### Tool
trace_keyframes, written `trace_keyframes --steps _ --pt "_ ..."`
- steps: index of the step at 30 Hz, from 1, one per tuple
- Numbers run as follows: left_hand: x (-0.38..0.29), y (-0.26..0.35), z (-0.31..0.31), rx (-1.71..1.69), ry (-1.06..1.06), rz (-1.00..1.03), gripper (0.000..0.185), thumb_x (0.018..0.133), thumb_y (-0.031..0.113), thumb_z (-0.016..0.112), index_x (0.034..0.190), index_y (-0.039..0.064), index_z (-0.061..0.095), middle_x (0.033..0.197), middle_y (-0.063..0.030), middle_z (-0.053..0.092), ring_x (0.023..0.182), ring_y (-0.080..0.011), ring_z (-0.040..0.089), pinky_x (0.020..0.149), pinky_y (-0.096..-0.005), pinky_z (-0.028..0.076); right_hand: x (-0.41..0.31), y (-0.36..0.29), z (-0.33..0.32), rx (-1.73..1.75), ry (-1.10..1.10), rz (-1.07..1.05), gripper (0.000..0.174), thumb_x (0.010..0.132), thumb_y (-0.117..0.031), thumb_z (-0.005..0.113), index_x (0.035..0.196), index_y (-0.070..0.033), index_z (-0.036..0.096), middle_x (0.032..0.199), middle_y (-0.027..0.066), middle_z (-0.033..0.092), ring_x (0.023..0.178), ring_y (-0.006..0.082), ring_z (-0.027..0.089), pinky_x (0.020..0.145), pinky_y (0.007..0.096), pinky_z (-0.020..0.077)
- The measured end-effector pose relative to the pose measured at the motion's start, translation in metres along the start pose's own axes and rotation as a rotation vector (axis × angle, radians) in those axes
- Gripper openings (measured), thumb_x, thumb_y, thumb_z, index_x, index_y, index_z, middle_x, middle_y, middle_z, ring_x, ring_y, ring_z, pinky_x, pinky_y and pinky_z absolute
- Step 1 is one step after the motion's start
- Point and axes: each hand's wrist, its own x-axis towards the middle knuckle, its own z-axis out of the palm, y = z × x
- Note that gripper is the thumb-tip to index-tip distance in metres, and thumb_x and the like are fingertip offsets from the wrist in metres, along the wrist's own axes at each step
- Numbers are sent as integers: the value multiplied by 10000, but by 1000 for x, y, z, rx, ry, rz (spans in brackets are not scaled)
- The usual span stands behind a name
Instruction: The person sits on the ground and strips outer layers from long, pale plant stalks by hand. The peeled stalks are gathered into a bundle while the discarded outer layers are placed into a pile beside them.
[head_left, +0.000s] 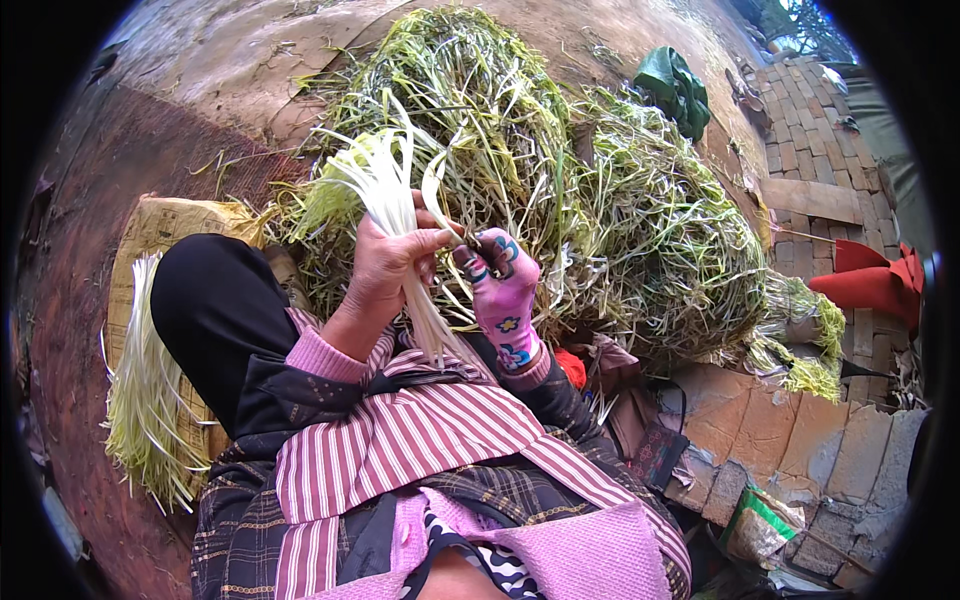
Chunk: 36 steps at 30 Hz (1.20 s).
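Observation:
My bare left hand (390, 259) is wrapped around a bundle of pale chives (391, 199), whose white stalks run down past the palm. Its thumb also pinches one loose stalk (433, 187) that stands apart from the bundle. Close beside it, my right hand (501, 281), in a pink flowered glove, has its fingers curled at the lower end of that stalk, where a dark, withered bit shows. Behind both hands rises a large heap of tangled chives (465, 82), yellow-green with brown, dry parts.
On the left, a sorted bunch of chives (146, 390) lies over a yellow sack (176, 221). A second heap (667, 232) stands to the right with a green cloth (673, 91) behind it. A red object (870, 281) and smaller bundles (806, 345) are by the brick paving (802, 127).

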Motion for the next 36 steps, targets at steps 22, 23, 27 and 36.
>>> trace_keyframes --steps 22,23,27,36 --pt "-2 -16 11 40 127 53 476 732 -74 695 1127 -44 432 745 -81 615 428 -94 505 340 -204 397 -5 26 1 156 169 38 114 860 -56 626 904 2 538 703 23 550 630 75 497 559 224 431" --pt "-1 -17 11 49 126 63 474 733 -72 696 1125 -44 432 746 -83 615 428 -93 504 339 -203 396 -5 27 0 107 155 4 111 877 -57 610 927 1 529 738 30 571 657 81 531 573 227 456" --pt "0 -15 10 63 137 82 456 743 -61 699 1116 -42 436 767 -102 625 428 -86 499 342 -199 395 -10 45 -7 153 266 51 137 909 -127 589 943 -9 528 791 24 581 677 86 554 606 225 468" --pt "0 17 -4 -73 158 150 427 764 -87 660 1108 -35 412 823 -173 648 439 -85 497 366 -208 407 4 80 -95 -497 258 573 265 811 -120 681 1004 18 562 892 117 595 711 160 601 572 280 517"
